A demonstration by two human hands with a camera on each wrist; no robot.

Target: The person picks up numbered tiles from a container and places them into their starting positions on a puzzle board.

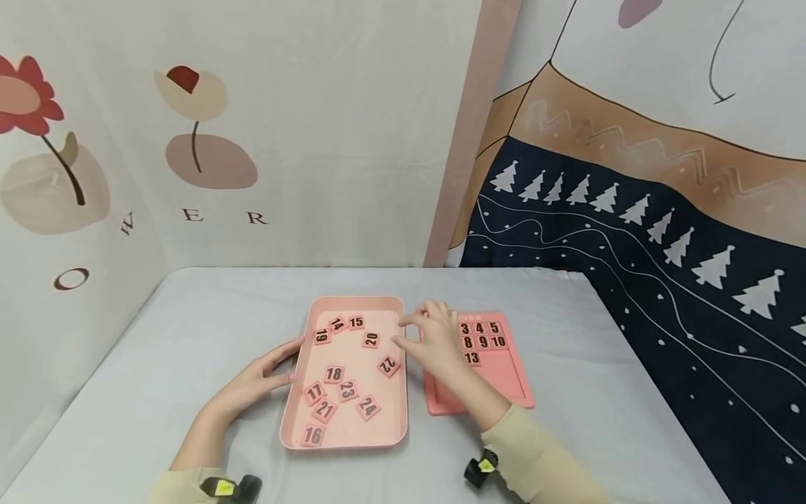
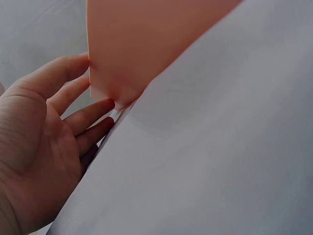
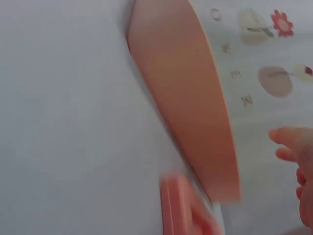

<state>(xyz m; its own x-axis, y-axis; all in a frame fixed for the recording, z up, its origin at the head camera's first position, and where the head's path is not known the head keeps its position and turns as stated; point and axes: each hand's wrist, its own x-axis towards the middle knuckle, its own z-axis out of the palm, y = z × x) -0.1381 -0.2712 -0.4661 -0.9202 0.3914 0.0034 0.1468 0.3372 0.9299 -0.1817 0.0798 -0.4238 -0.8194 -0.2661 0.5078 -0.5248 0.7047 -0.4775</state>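
Note:
A pink tray (image 1: 352, 441) holds loose number tiles, among them a 20 tile (image 1: 371, 339), a 22 tile (image 1: 388, 366) and a 16 tile (image 1: 313, 435). My left hand (image 1: 261, 378) touches the tray's left side with its fingertips; the left wrist view shows them against the outer wall (image 2: 142, 44). Above the tray's right rim is my right hand (image 1: 434, 343), thumb and forefinger apart, no tile visible between them. Under that forearm lies a darker pink number board (image 1: 497, 381), partly hidden, with tiles such as 5 (image 1: 494, 327) and 13 (image 1: 471, 358) in rows at its top.
Tray and board lie side by side on a table with a pale cloth (image 1: 598, 392). A cream curtain (image 1: 340, 140) with printed flowers hangs behind it. To the right is a dark blue fabric (image 1: 617, 238) with white trees.

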